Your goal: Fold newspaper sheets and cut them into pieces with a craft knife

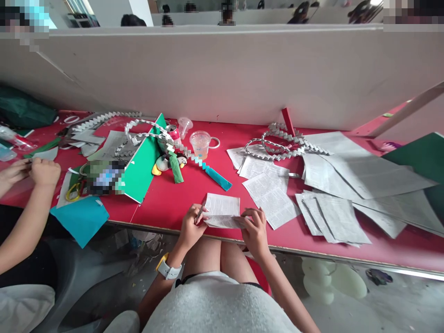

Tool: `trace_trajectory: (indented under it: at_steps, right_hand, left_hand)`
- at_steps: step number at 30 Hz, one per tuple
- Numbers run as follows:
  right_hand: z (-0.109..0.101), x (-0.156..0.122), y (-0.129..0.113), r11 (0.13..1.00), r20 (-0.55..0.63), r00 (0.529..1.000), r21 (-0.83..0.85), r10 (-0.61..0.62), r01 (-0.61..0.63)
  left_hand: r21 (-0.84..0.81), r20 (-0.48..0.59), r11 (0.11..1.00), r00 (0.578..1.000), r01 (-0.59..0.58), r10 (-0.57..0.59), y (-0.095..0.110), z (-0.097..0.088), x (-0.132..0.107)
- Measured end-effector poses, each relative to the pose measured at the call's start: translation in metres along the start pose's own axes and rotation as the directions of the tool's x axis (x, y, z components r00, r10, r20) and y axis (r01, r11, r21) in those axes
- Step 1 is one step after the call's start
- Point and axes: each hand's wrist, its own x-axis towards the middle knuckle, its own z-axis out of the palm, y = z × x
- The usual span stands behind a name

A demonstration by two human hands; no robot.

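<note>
A small sheet of printed paper [223, 205] is at the front edge of the red table, its near part creased or folded up. My left hand [190, 225] pinches its left side, and a thin dark object, too small to name, shows between those fingers. On the right side, my right hand [255, 227] grips the near right corner between thumb and fingers. Just right of the paper lie loose printed sheets [271, 200]. Beyond my left hand is a teal folded paper strip [218, 178] joined to a zigzag paper chain.
Folded paper slips [342, 217] and large sheets [367, 178] cover the right side. Woven paper chains [274, 147] lie behind. A plastic cup [200, 144], penguin toy [163, 163] and green board [144, 166] stand left of centre. A co-worker's hands [43, 171] are at far left.
</note>
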Motion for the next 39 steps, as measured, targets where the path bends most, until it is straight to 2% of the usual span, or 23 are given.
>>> trace_trajectory:
  at_steps: [2,5,7,10,12,13,14,17,19,20,21,23,25,26,28,30,33,36,37,39]
  right_hand:
    - [-0.004,0.007,0.008,0.996,0.006,0.999,0.077,0.039,-0.039]
    - [-0.006,0.015,0.025,0.958,0.048,0.988,0.243,0.144,-0.152]
    - [-0.008,0.023,0.041,0.902,0.138,0.972,0.368,0.190,-0.228]
    - [-0.013,0.045,0.069,0.772,0.372,0.915,0.531,0.157,-0.349]
    - [-0.015,0.067,0.087,0.709,0.553,0.833,0.576,0.029,-0.407]
    - [-0.014,0.079,0.094,0.703,0.656,0.748,0.578,-0.097,-0.415]
    - [-0.011,0.092,0.099,0.703,0.703,0.692,0.575,-0.163,-0.418]
    - [0.001,0.129,0.105,0.716,0.781,0.557,0.558,-0.282,-0.421]
    - [0.007,0.147,0.104,0.737,0.810,0.493,0.539,-0.319,-0.408]
    - [0.007,0.153,0.103,0.752,0.823,0.478,0.517,-0.307,-0.408]
    - [0.005,0.155,0.102,0.767,0.837,0.479,0.484,-0.264,-0.422]
    - [-0.008,0.151,0.103,0.769,0.852,0.512,0.397,-0.107,-0.501]
    - [-0.026,0.135,0.105,0.713,0.831,0.554,0.357,0.053,-0.603]
    - [-0.036,0.124,0.105,0.679,0.809,0.582,0.379,0.087,-0.628]
    - [-0.052,0.101,0.101,0.643,0.765,0.638,0.444,0.090,-0.624]
    - [-0.062,0.081,0.091,0.649,0.728,0.671,0.443,0.143,-0.619]
    - [-0.066,0.061,0.069,0.641,0.671,0.704,0.438,0.233,-0.630]
    - [-0.066,0.047,0.050,0.591,0.614,0.764,0.547,0.199,-0.593]
    - [-0.065,0.041,0.045,0.599,0.582,0.790,0.567,0.193,-0.565]
    - [-0.060,0.025,0.037,0.699,0.494,0.842,0.523,0.218,-0.488]
  left_hand:
    - [0.019,0.081,1.000,0.997,-0.015,0.014,0.005,-0.003,-0.008]
    - [0.023,0.227,0.999,0.973,0.025,-0.030,0.011,-0.013,-0.017]
    - [0.018,0.304,0.998,0.950,0.066,-0.068,0.012,-0.022,-0.019]
    - [0.129,0.346,0.990,0.933,0.059,-0.100,0.012,-0.031,-0.014]
    - [0.282,0.390,0.956,0.920,-0.075,-0.043,0.008,-0.030,-0.008]
    - [0.353,0.434,0.919,0.901,-0.175,0.005,0.005,-0.028,-0.005]
    - [0.406,0.486,0.871,0.873,-0.278,0.052,0.002,-0.025,-0.004]
    - [0.493,0.590,0.724,0.797,-0.481,0.128,-0.010,-0.015,-0.002]
    - [0.531,0.596,0.665,0.789,-0.526,0.149,-0.019,-0.009,-0.003]
    - [0.546,0.586,0.648,0.795,-0.531,0.158,-0.022,-0.008,-0.004]
    - [0.556,0.574,0.639,0.802,-0.532,0.169,-0.025,-0.006,-0.006]
    - [0.565,0.546,0.629,0.814,-0.534,0.199,-0.029,-0.005,-0.009]
    - [0.569,0.518,0.627,0.824,-0.532,0.230,-0.031,-0.003,-0.012]
    - [0.573,0.502,0.628,0.831,-0.527,0.239,-0.031,-0.003,-0.014]
    - [0.589,0.465,0.631,0.850,-0.505,0.245,-0.030,0.000,-0.016]
    - [0.608,0.432,0.635,0.869,-0.477,0.241,-0.029,0.003,-0.017]
    - [0.631,0.419,0.631,0.883,-0.451,0.213,-0.027,0.007,-0.017]
    - [0.665,0.423,0.617,0.893,-0.421,0.154,-0.026,0.009,-0.016]
    - [0.675,0.420,0.615,0.898,-0.408,0.134,-0.026,0.009,-0.016]
    - [0.685,0.409,0.619,0.906,-0.384,0.109,-0.025,0.010,-0.017]
